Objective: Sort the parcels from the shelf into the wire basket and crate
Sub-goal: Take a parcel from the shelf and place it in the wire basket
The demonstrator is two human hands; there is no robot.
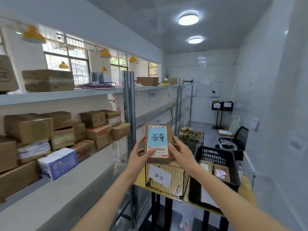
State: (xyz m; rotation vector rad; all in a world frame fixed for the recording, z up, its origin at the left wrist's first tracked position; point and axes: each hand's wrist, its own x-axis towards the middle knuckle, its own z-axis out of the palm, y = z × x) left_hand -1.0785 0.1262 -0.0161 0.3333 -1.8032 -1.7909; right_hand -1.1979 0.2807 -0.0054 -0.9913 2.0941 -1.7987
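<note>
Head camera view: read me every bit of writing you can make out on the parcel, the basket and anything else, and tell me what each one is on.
"泰安", handwritten upside down: blue label on the parcel held by the left hand and right hand.
"泰安", handwritten: white sheet on the wire basket.
Barcode and digits: white shipping label on the parcel, too blurred to read.
Note on the shelf edge: blurred.
Shelf cartons: print unreadable.

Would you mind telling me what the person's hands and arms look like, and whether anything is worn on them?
Both arms are bare up to the picture's edge: no sleeves show. The left hand and right hand wear no gloves, and no rings, watch or bracelet can be seen on them.
</note>
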